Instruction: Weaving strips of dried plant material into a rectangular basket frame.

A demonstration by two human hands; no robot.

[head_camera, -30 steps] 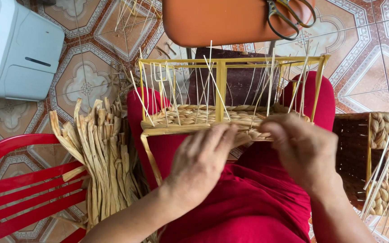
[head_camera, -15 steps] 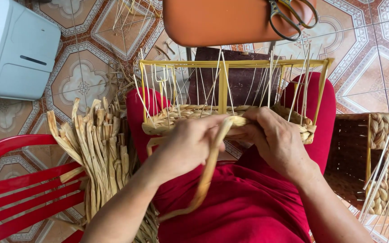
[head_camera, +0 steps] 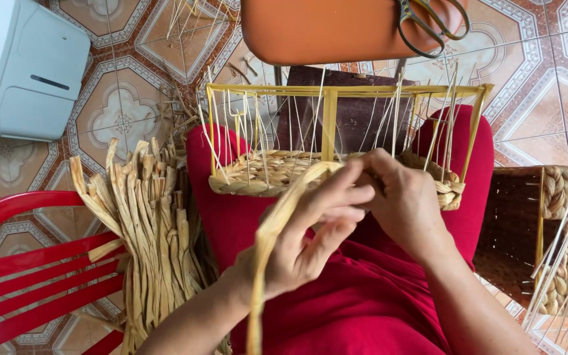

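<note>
A half-woven basket point(head_camera: 258, 172) on a yellow wire frame point(head_camera: 330, 92) rests on my lap in red trousers. My left hand point(head_camera: 313, 230) grips a long flat straw strand point(head_camera: 267, 250) that runs from the basket's rim down past my wrist. My right hand point(head_camera: 405, 200) is closed at the basket's front edge, pinching the same strand where it meets the weave. Thin upright stakes stick up from the woven base.
A bundle of dried straw strips point(head_camera: 146, 223) lies on a red plastic chair point(head_camera: 27, 276) at the left. An orange stool point(head_camera: 336, 29) with scissors point(head_camera: 432, 23) stands ahead. A white box point(head_camera: 21, 66) sits top left, a woven basket point(head_camera: 553, 236) at the right.
My left hand has pulled back from the basket's rim toward me, drawing out a long straw strand. My right hand stayed at the rim.
</note>
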